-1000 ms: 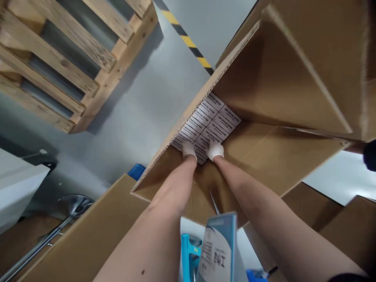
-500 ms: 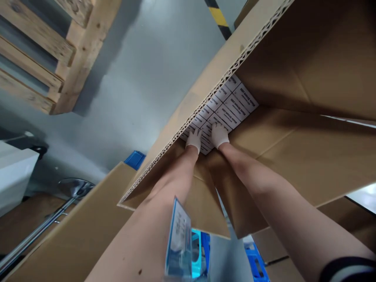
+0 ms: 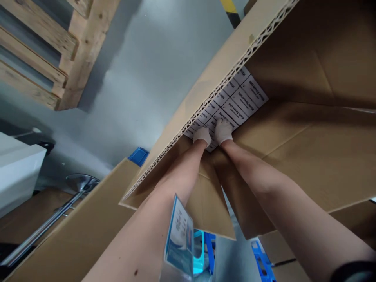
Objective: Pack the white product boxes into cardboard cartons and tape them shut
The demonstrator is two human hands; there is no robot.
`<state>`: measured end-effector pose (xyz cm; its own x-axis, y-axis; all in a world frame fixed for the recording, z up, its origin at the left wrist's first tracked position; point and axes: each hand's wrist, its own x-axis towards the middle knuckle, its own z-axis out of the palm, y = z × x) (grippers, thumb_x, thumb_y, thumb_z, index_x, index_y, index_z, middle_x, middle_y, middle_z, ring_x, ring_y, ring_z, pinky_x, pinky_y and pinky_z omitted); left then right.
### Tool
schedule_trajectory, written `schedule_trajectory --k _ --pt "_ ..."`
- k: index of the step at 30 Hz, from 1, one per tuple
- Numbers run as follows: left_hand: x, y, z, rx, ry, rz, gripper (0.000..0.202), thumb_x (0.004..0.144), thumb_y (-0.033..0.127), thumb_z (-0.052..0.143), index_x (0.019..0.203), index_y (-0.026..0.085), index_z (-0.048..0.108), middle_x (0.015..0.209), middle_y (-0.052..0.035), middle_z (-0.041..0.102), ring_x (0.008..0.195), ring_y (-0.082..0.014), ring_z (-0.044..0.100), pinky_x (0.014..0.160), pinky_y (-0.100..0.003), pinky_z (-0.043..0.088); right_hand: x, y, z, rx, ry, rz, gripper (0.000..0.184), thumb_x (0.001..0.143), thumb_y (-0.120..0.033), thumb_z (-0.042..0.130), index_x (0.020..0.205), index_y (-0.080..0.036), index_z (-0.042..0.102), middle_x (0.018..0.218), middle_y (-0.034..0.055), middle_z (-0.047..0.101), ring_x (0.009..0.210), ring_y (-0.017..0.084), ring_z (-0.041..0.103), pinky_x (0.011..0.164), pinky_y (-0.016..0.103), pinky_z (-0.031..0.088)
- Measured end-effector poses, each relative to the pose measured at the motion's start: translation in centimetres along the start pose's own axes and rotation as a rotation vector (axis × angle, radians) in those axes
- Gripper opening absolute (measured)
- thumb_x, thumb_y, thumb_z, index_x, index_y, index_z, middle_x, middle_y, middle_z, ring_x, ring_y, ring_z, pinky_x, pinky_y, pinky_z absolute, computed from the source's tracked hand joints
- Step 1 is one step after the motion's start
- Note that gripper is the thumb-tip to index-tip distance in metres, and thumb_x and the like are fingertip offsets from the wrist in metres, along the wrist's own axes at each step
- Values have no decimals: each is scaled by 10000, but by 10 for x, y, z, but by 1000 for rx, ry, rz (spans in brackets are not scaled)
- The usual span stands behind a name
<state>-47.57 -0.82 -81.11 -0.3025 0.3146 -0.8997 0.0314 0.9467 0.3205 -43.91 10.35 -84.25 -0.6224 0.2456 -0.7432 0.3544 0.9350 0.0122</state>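
Note:
Both my hands wear pale gloves and reach deep into a large cardboard carton point(image 3: 293, 152). At its bottom lies a layer of several white boxes point(image 3: 242, 100) in rows, printed "Minute Stream 1000". My left hand point(image 3: 202, 136) rests on the boxes near the carton's left wall, its fingers bent down and their tips hidden. Close beside it, my right hand point(image 3: 223, 130) lies on the box tops with its fingers apart and slightly bent. No box is lifted in either hand.
A wooden pallet point(image 3: 85, 47) stands at the upper left on the grey floor point(image 3: 149, 74). A stool with a metal post point(image 3: 49, 219) is at the left, beside an open carton flap point(image 3: 79, 223). A badge point(image 3: 179, 231) dangles before my left forearm. Blue plastic crates point(image 3: 261, 260) show below.
My left hand has shifted right, closer to my right hand, and its fingers have curled from a spread pose. My right hand stays on the boxes. The view has shifted slightly.

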Motion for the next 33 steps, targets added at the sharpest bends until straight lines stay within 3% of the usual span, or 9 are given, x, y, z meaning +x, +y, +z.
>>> schedule_trajectory --k 4,9,11,15,23,26,33 --pt "7 -2 -6 28 32 -57 397 968 187 526 1338 132 657 1304 -191 691 1179 -279 663 990 -380 501 -3 3 -8 -9 -56 -27 428 955 -191 552 1350 -54 461 1282 276 552 1114 328 563 899 392 461" --pt "4 -3 -22 127 53 41 339 972 126 487 1227 107 710 1211 -191 715 1149 -287 654 1009 -409 484 -3 4 -8 -26 -49 -59 362 985 -116 442 1337 -45 492 1266 264 562 1134 328 567 899 385 460" --pt "6 -3 -30 183 96 123 381 1000 94 391 1219 85 702 1248 -210 686 1202 -294 610 1043 -435 452 -2 2 -4 -12 -29 -55 351 1015 -117 380 1336 -38 500 1268 272 559 1145 330 559 893 388 462" --pt "22 0 -38 459 226 457 426 1005 66 309 1249 58 658 1281 -219 649 1216 -304 548 993 -437 444 0 -4 3 34 13 -9 367 1036 -123 301 1324 -57 519 1250 268 571 1130 327 556 875 410 468" --pt "46 -2 -46 716 200 702 366 978 62 380 1199 63 672 1203 -180 678 1142 -308 556 915 -425 408 -1 -5 6 14 36 2 428 920 -198 602 1316 -60 516 1263 255 551 1095 342 532 874 441 459" --pt "51 -2 -50 772 189 725 357 985 81 383 1169 68 688 1169 -172 681 1124 -306 566 910 -419 399 -2 -5 6 -15 41 0 441 891 -202 632 1297 -68 526 1256 248 549 1085 337 532 852 427 465" --pt "62 3 -51 748 146 710 345 965 63 416 1116 86 725 1128 -167 695 1119 -293 568 913 -401 394 -8 -6 0 -14 -6 -33 392 963 -160 520 1344 -70 511 1284 253 537 1129 334 536 854 405 459"
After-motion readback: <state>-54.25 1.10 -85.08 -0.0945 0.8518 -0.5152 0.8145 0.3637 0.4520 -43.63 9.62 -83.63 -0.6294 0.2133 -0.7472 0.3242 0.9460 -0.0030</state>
